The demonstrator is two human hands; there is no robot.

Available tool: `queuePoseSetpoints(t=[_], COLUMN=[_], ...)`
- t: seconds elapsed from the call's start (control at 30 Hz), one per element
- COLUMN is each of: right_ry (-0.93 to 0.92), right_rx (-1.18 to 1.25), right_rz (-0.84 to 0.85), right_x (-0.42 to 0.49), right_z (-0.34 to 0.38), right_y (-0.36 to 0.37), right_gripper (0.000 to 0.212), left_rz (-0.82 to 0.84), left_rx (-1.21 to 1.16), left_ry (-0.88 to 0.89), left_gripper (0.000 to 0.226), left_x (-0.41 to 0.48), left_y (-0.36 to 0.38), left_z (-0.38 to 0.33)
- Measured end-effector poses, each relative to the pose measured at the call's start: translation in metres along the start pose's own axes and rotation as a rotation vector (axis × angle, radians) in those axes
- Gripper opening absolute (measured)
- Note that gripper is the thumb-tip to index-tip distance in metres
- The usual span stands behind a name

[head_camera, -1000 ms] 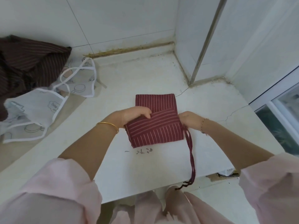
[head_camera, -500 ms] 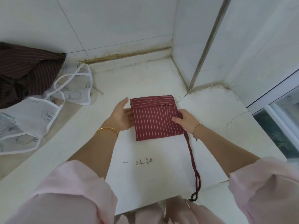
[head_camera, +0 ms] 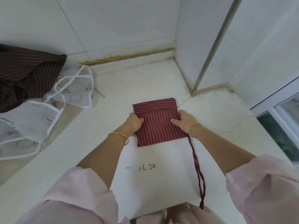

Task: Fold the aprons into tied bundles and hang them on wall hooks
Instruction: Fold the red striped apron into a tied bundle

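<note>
Trailing toward the near edge of the white counter (head_camera: 97,143), a dark red tie strap (head_camera: 196,164) is seen running from the right side of the red apron (head_camera: 159,126), with its knotted end hanging past the edge. The apron is folded into a compact rectangle of maroon cloth with thin pale stripes, with a flap turned across its far end, and is laid flat mid-counter. Its left edge is gripped by the left hand (head_camera: 133,125), fingers curled. Its right edge is pinched by the right hand (head_camera: 184,120), thumb pressed on top. Farther left, a white printed apron (head_camera: 32,122) and a brown striped apron (head_camera: 24,73) are heaped.
</note>
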State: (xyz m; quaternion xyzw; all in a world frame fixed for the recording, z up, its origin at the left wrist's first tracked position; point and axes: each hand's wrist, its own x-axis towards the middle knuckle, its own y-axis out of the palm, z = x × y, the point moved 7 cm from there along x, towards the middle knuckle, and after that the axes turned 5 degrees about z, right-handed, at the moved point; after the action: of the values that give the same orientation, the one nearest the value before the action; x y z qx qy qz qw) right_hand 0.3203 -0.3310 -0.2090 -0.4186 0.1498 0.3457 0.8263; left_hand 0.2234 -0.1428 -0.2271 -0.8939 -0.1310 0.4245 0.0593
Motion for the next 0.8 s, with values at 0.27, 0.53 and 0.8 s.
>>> queuePoseSetpoints(t=[0.27, 0.53, 0.8], right_ry=[0.070, 0.190, -0.134], right_rx=[0.042, -0.731, -0.805], right_rz=[0.135, 0.119, -0.397], right_x=[0.002, 0.002, 0.011], right_z=[-0.001, 0.038, 0.140], right_y=[0.005, -0.054, -0.093], right_gripper=[0.051, 0.018, 0.030], left_rz=[-0.483, -0.009, 0.049], left_rx=[1.039, 1.275, 1.346], left_ry=[0.659, 0.574, 0.559], left_gripper=[0.041, 0.071, 0.072], left_x=[-0.026, 0.006, 0.007], left_y=[0.009, 0.053, 0.051], left_z=[-0.068, -0.050, -0.051])
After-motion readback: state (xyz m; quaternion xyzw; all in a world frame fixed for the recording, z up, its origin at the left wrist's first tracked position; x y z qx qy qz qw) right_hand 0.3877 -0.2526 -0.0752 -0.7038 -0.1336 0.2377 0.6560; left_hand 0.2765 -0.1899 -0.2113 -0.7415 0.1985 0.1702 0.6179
